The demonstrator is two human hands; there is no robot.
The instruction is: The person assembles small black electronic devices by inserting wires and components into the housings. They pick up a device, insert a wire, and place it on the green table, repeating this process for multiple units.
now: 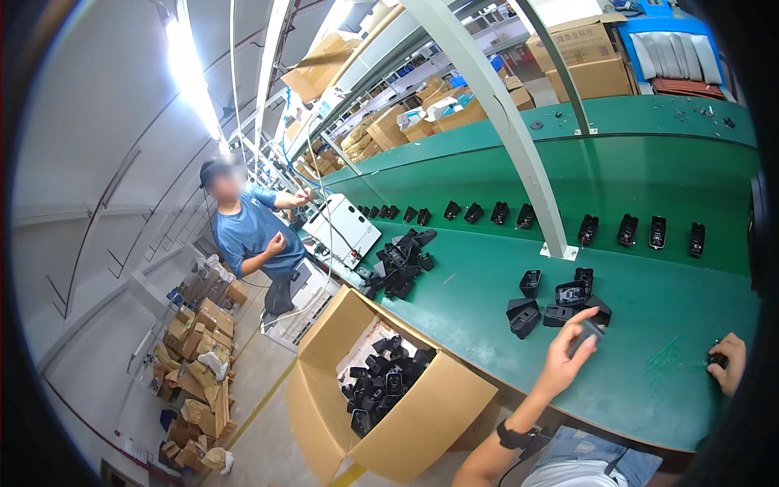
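My left hand (564, 357), a dark band on its wrist, is closed round a small dark plastic part (586, 334) just above the green bench. Beyond it sits a cluster of black plastic housings (560, 315), some showing their hollow inside. At the right, my right hand (731, 363) rests low over the bench. Its fingers are wrapped round a black object (717, 359) with a thin shaft pointing left, perhaps a screwdriver; most of it is hidden by the hand.
A row of black housings (627, 230) lines the bench's back. An upright metal post (519, 138) stands on the green bench (454, 325). Left are a pile of black parts (398, 264), an open cardboard box (442, 398) holding more, and a person in blue (260, 231) beside a white machine (342, 230).
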